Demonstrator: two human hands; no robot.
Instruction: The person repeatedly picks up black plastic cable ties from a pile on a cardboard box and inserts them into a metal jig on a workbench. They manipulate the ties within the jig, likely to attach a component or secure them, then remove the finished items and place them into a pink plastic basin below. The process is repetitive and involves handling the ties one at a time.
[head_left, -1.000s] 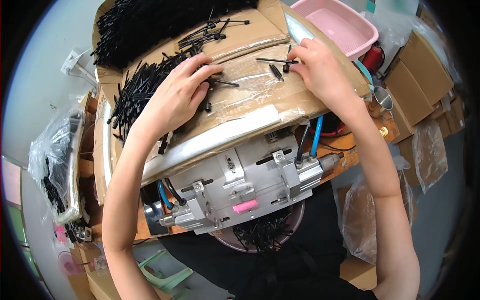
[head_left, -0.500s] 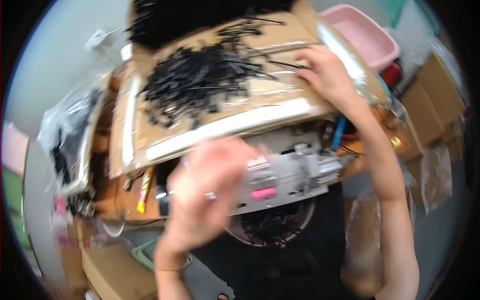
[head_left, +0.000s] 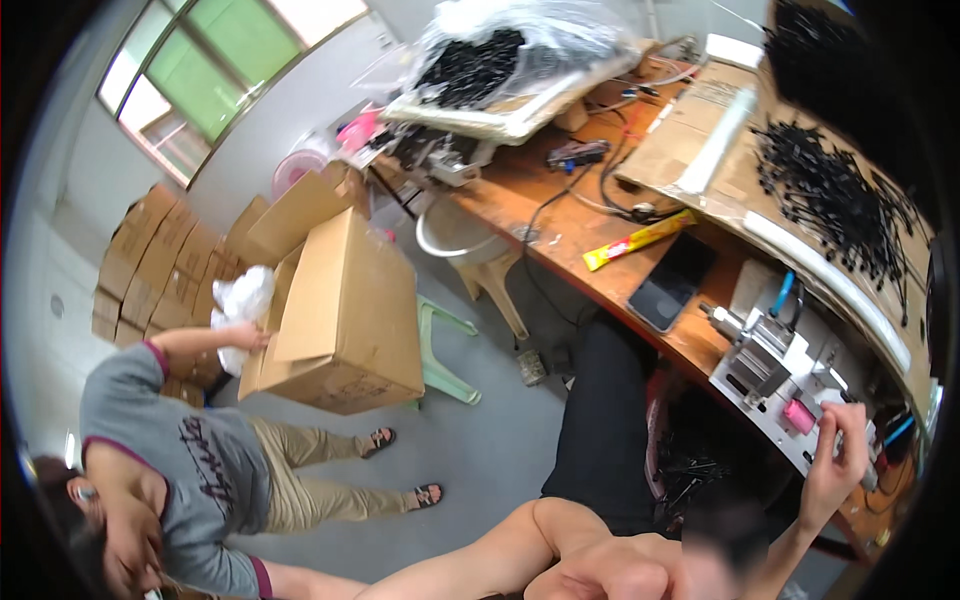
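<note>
My right hand [head_left: 838, 462] is raised beside a metal fixture [head_left: 762, 362] at the table's front edge, close to its pink block [head_left: 798, 416]. Its thumb and fingers are bent together; anything between them is too small to make out. My left hand [head_left: 625, 578] is at the lower edge, bent at the wrist and partly cut off, so its grip is unclear. Behind the fixture, a heap of thin black strips [head_left: 835, 200] lies on a cardboard sheet [head_left: 690, 150]. More dark strips [head_left: 690, 470] show below the fixture, near my dark-clothed leg.
A phone [head_left: 672, 282] and a yellow tube [head_left: 640, 240] lie on the wooden table [head_left: 560, 225]. At left, a person [head_left: 200, 470] reaches to a large open carton [head_left: 350, 310] near a green stool [head_left: 445, 350]. Bagged black pieces [head_left: 475, 70] rest on a tray behind.
The view has swung left, bringing the person and carton in. My right hand has left the heap for the fixture. My left hand has come away from the fixture to the lower edge.
</note>
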